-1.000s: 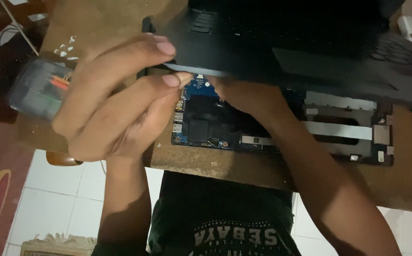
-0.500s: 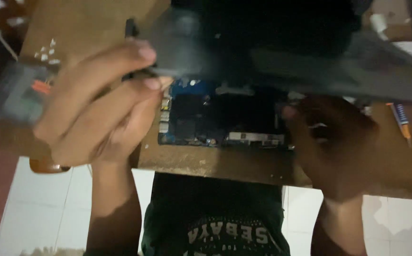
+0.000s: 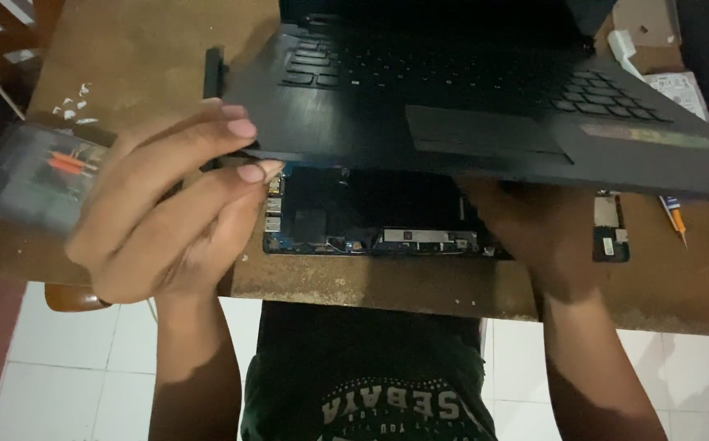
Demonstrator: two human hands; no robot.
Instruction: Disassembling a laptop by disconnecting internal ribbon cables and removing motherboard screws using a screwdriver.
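Black keyboard cover (image 3: 468, 122), blue circuit board (image 3: 277, 237), brown table (image 3: 142, 65), white floor tiles (image 3: 68, 367)

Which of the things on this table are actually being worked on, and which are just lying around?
In hand:
left hand gripping the corner of the black laptop keyboard cover
right hand under that cover's front edge
open laptop base with its blue circuit board

Lying about:
clear plastic case
orange-tipped tool
white box
wooden table

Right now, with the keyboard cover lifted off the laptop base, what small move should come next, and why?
Probably raise the keyboard cover only slightly and look underneath. The left hand pinches its near-left corner and the right hand props it from below, while its far edge looks close to the base. The exposed board lies beneath, and any cable joining them would be hidden in shadow.
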